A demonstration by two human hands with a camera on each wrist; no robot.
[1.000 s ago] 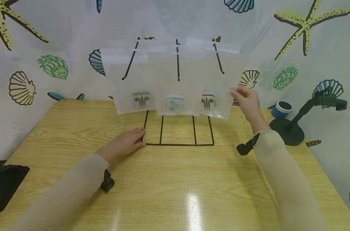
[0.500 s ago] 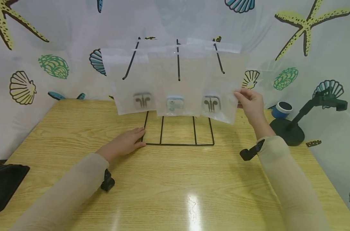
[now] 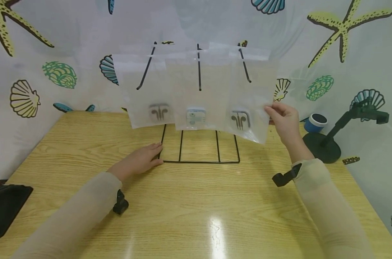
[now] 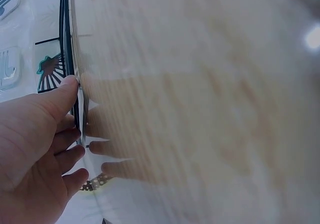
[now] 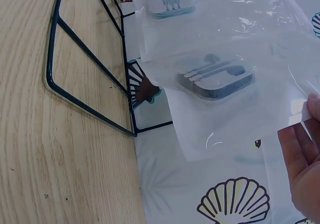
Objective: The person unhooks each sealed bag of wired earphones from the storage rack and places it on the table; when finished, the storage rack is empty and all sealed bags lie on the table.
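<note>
Rightmost earphone bag (image 3: pixel 254 95) hangs on right hook (image 3: pixel 245 66), our right hand (image 3: pixel 286 124) pinching its outer edge. Best we straighten gently, not stretching film. Left hand (image 3: pixel 141 158), fingers loosely extended, seems just to rest on wire rack (image 3: pixel 200 162).

Obscured and cropped items.
Head view: black object (image 3: pixel 6 214) at table's (image 3: pixel 170 223) left edge, cropped by picture edge, identity unclear; rack (image 3: pixel 200 162) base, toward far edge, partly behind hanging bags (image 3: pixel 200 104); left earphone case (image 3: pixel 159 113) blurred; middle case (image 3: pixel 196 116) detail too small to read. Right wrist view: right hand (image 5: pixel 305 169) cropped at right. Left wrist view: table blurred.
</note>
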